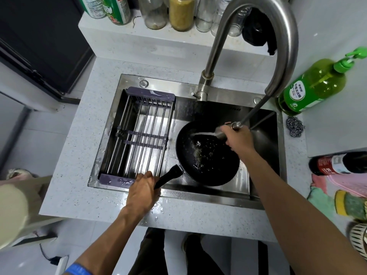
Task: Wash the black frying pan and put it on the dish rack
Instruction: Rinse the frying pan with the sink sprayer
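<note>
While the dish rack (137,133) sits across the left half of the sink (264,197), its bars bare, I read it as parked there so the pan can go straight over once rinsed. Just right of its near corner, my left hand (142,192) has its fingers curled tight round the handle of the black frying pan (207,153), which steadies the pan and lets me tilt it under the stream. The pan itself is down in the right half of the sink, bowl up, with water and what look like glistening bits of residue pooled inside, though glare makes it hard to say whether that is grease or only droplets. Over the pan's far right rim, my right hand (239,137) grips the pull-out spray head (222,132) of the tap, fingers wrapped round it, aiming the jet leftward into the bowl. Further right on the counter stand the green soap bottle (311,88) and a steel scourer (295,126), both untouched, so I judge this a rinsing stage with the washing unfinished.
</note>
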